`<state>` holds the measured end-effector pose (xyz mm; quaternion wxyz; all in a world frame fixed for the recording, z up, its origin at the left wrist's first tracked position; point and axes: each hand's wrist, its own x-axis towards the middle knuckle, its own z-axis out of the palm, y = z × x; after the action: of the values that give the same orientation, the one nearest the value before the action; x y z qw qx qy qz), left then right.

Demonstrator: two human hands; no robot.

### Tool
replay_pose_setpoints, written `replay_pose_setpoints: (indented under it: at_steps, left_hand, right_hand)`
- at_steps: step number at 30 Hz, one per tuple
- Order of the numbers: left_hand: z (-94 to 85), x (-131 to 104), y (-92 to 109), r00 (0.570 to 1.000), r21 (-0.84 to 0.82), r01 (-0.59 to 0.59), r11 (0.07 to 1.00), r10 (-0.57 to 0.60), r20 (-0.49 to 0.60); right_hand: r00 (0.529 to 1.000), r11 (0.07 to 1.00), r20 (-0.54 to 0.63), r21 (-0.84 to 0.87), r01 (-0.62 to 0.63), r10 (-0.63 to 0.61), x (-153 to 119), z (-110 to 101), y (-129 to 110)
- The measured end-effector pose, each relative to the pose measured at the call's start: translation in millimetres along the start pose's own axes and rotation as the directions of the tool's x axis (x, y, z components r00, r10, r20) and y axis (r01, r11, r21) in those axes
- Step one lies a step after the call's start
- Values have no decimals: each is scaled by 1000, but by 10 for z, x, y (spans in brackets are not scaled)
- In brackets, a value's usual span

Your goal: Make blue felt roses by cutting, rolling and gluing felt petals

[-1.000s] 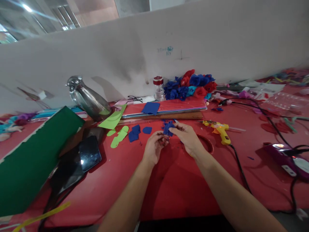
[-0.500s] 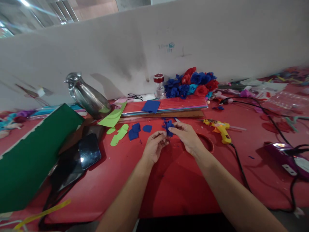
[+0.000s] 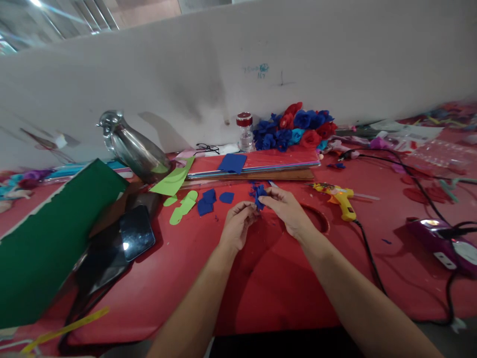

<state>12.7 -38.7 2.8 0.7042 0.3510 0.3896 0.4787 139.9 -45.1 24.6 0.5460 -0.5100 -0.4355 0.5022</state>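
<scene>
A small dark blue paper flower piece [image 3: 259,193] is pinched between the fingertips of my left hand [image 3: 236,228] and my right hand [image 3: 288,211], just above the red table cover [image 3: 268,283]. Loose blue paper cutouts [image 3: 207,203] lie on the cover just left of my hands. A blue paper square [image 3: 232,162] rests on the stack of coloured sheets [image 3: 283,161] behind them.
A yellow glue gun [image 3: 341,198] with a black cord lies right of my hands. Finished blue and red paper flowers [image 3: 294,130] are piled at the wall beside a small jar [image 3: 245,132]. Left: green sheet [image 3: 48,238], phone [image 3: 136,231], metal jug [image 3: 132,148]. Purple device [image 3: 441,238] at right.
My hands have shifted slightly up and away with the blue piece still pinched between them; the fingers work on it. Nothing else on the table has moved.
</scene>
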Motion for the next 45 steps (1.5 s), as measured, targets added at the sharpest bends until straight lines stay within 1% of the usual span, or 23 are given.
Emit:
replay_pose_setpoints:
  at_steps: [3,5,13,19,23,25,28,29,31,34,36,39,42,45]
  left_hand:
    - [-6,7,0,1000,-6,-15,1000,15,-20]
    - [-6,8,0,999,-14,-24,1000,24,-26]
    - [2,-3,-11,998,-3,-52,999,52,-22]
    - [5,0,-22,998,-4,-59,998,59,-22]
    - [11,0,-19,997,-30,-67,997,66,-26]
    - [14,3,-10,996,-81,-76,994,72,-54]
    - [9,18,7,988,-191,-79,978,51,-146]
    - [5,26,11,984,-221,-76,972,37,-175]
    - [-2,40,17,978,-256,-64,965,10,-206]
    - [-5,45,21,978,-275,-43,961,-15,-207]
    - [-1,38,25,981,-275,-24,961,-31,-193]
    - [-2,25,35,984,-255,-12,967,-34,-175]
    - [-21,26,44,981,-218,-46,975,3,-193]
    - [-41,38,50,974,-172,-88,981,48,-223]
  right_hand:
    - [999,997,22,-71,-33,35,-16,27,21]
    - [998,996,33,-83,-46,49,-14,39,51]
    - [1000,998,7,-65,-6,7,18,39,128]
    - [1000,998,-1,-66,3,-3,7,57,128]
    - [1000,998,-1,-69,13,-13,-5,57,84]
    - [1000,999,-13,-46,21,-21,-13,57,63]
    - [999,999,-40,-46,-2,0,-26,74,68]
    - [999,998,-28,-56,-18,17,-32,87,79]
    - [998,997,39,-59,-40,42,-49,123,108]
    - [989,999,146,-20,-31,34,-75,177,150]
    - [985,1000,171,-15,-7,10,-82,191,172]
    - [990,998,139,-52,37,-30,-69,169,199]
    - [994,991,94,-114,71,-60,-47,129,216]
    - [992,981,100,-173,93,-76,-44,112,221]
